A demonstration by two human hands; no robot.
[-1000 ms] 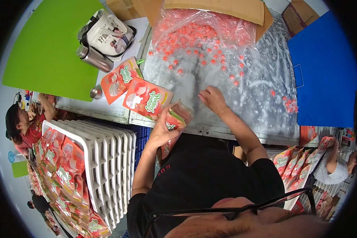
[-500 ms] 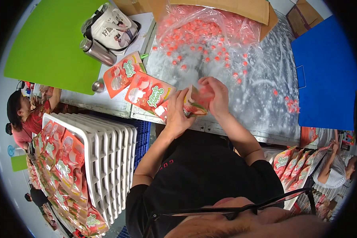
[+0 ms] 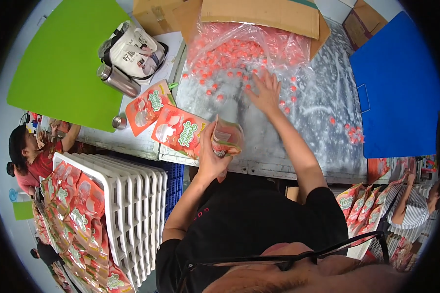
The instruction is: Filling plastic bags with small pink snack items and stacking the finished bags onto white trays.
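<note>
My left hand [image 3: 211,154] is wrapped round a red printed pouch [image 3: 228,136], its mouth gaping upward at the table's near edge. Out over the metal table [image 3: 327,146] reaches my right hand [image 3: 266,92], fingers spread, beside small red wrapped candies [image 3: 248,87]. Many more candies spill from a clear plastic bag [image 3: 298,49] lying in the mouth of a cardboard box [image 3: 259,14]. Left of the held pouch lies a flat red pouch [image 3: 173,129], overlapping another flat pouch [image 3: 146,105].
A steel flask [image 3: 118,80], its cap [image 3: 119,122] and a white bag [image 3: 137,53] stand at the left. Green [image 3: 58,73] and blue panels [image 3: 396,93] flank the table. Stacked white crates [image 3: 132,210] hold filled pouches at lower left. Other people [image 3: 27,151] work on both sides.
My right hand has left the pouch's mouth and moved forward to the loose candies, its fingers now spread. The left hand keeps the pouch, shifted slightly left.
</note>
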